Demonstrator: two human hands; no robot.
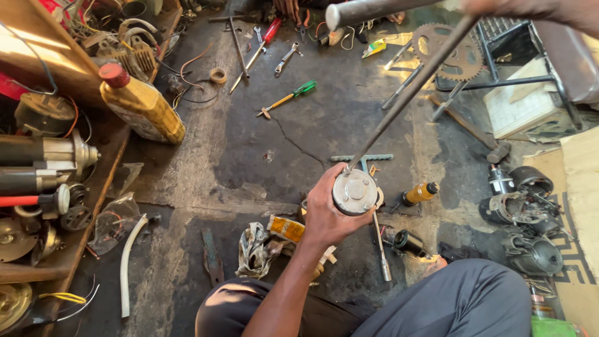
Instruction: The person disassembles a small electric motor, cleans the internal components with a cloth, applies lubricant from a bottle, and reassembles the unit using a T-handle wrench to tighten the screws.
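The left hand (324,212) was wrapped tight around a round metal motor (354,191), fingers closed on its body, holding it upright over the dirty floor (262,150) with its flat end cap facing up. A long thin rod (412,87) ran from the far edge of that motor up and away toward the top of the view, where the right hand (530,9) showed only as a sliver at the frame's edge; whether it was clamped on the rod I could not tell. Just beside the motor, toward the person's right knee, lay a socket wrench (380,246), and a little farther that way a small yellow bottle (419,193). Nearer the person than the motor sat a crumpled rag (253,249). Well beyond the motor lay a green-handled screwdriver (288,98), and farther still a red-handled one (259,50). Far off to the motor's right rested a toothed sprocket (449,53); far to its left, a yellow oil bottle (140,106) with a red cap lay tilted on a wooden shelf (106,187)
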